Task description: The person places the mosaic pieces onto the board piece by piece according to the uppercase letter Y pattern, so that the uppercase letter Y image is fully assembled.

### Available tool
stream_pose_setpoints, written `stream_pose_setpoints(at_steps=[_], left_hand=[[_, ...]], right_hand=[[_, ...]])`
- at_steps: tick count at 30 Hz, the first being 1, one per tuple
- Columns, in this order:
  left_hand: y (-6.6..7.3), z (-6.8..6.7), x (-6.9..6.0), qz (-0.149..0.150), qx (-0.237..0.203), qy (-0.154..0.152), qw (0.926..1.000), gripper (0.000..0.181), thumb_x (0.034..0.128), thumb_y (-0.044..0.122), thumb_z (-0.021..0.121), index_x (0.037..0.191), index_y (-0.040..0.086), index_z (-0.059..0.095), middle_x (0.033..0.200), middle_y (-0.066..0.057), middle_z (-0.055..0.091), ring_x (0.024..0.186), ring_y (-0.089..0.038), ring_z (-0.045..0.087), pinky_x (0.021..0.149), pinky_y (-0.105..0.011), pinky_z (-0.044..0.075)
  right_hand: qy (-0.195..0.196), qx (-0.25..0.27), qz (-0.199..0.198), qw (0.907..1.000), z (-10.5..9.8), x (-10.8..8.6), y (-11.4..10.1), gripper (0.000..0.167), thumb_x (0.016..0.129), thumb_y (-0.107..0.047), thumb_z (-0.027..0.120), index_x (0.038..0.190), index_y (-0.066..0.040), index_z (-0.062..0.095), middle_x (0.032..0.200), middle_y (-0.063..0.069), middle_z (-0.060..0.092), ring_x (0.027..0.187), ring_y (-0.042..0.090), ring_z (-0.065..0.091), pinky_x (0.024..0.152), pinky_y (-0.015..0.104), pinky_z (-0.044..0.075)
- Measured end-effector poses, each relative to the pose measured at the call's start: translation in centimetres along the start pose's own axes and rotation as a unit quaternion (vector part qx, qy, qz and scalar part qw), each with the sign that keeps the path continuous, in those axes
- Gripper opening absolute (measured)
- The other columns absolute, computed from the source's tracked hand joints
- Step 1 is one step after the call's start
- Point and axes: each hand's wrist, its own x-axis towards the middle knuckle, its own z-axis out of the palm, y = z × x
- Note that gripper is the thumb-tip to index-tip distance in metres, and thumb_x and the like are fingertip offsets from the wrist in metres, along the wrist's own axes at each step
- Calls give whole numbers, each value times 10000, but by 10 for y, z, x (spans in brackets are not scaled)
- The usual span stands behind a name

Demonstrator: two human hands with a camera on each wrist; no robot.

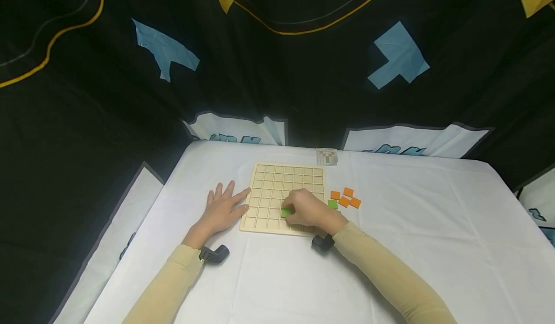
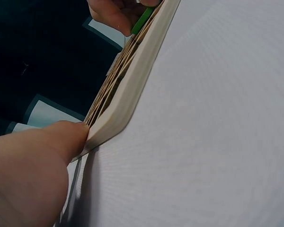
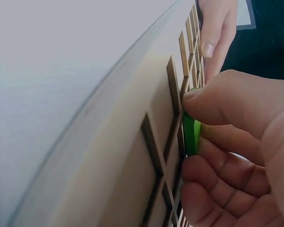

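- The white-covered surface [image 1: 412,256] should stay undisturbed; a tug on the cloth could shift everything lying on it.
- The pale gridded board [image 1: 271,192] lies flat there, and is best kept from sliding while a piece goes in.
- The left hand [image 1: 222,209] is spread wide, holding nothing, thumb and index finger at the board's left edge: light, steady contact serves as a brace.
- The right hand [image 1: 307,209] pinches one piece between thumb and fingers over the grid; keep the wrist high so the knuckles clear neighbouring ridges.
- The small gridded card [image 1: 326,157] sits beyond the board; its marks are too small to read here.
- The orange tiles [image 1: 349,192] and a loose green tile [image 1: 332,204] lie right of the board, clear of the work.
- The held green tile [image 3: 191,135] is at the grid; whether it is seated cannot be told. Square its edges to one cell, then press evenly.
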Motion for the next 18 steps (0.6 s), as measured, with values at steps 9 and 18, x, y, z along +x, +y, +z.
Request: stream_pose_setpoints(at_steps=[9,18], left_hand=[[1,-1,0,16,25,2,10000,573,1028,438,511,1558,233,441,1687,-265,146,1545,-568,-13,1216,-740,-24],[1,-3,0,34,-22,11,10000,572,1028,434,514,1556,224,444,1684,-273,150,1543,-572,-15,1216,-739,-32]], right_hand=[[115,202,158,9996,3,-2,2,204,779,-66,762,978,-83,806,930,12,738,792,109,528,739,242,485],[171,293,221,9992,4,-3,3,299,777,-65,766,1073,-56,800,1051,78,772,866,126,604,840,299,564]])
